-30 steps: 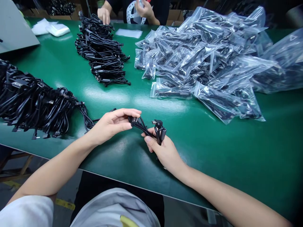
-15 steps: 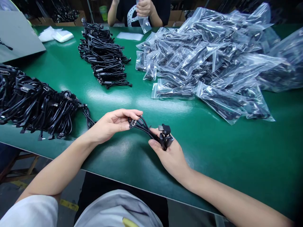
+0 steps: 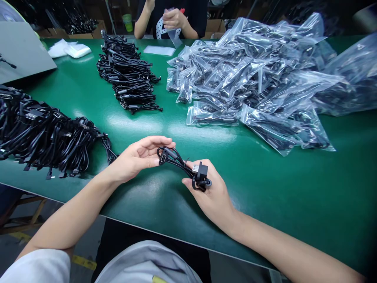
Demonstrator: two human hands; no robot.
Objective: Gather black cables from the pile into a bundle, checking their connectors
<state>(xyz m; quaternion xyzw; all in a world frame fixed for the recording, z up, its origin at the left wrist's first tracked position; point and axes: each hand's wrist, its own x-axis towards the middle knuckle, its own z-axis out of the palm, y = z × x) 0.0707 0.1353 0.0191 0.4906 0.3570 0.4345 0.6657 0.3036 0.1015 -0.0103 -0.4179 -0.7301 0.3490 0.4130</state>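
A bundled black USB cable (image 3: 178,164) is held between my hands above the green table, tied with a thin tie near its middle. My left hand (image 3: 137,157) pinches its left end, where a small socket faces up beside the thumb. My right hand (image 3: 213,194) grips the other end between thumb and fingers. A blocky black plug with a metal tip (image 3: 200,171) sticks up over that palm. The fingertips under the cable are partly hidden.
A long heap of black cables (image 3: 50,137) lies at left, another cable pile (image 3: 126,74) farther back. Clear bags of cables (image 3: 250,74) are heaped at back right. A grey box (image 3: 23,51) stands far left. Across the green table (image 3: 282,204), a co-worker's hand (image 3: 175,19) holds a clear bag.
The cable's right end has turned in my right hand, so the plug sits lower and further left. The left end has rotated slightly. The co-worker's hands have shifted.
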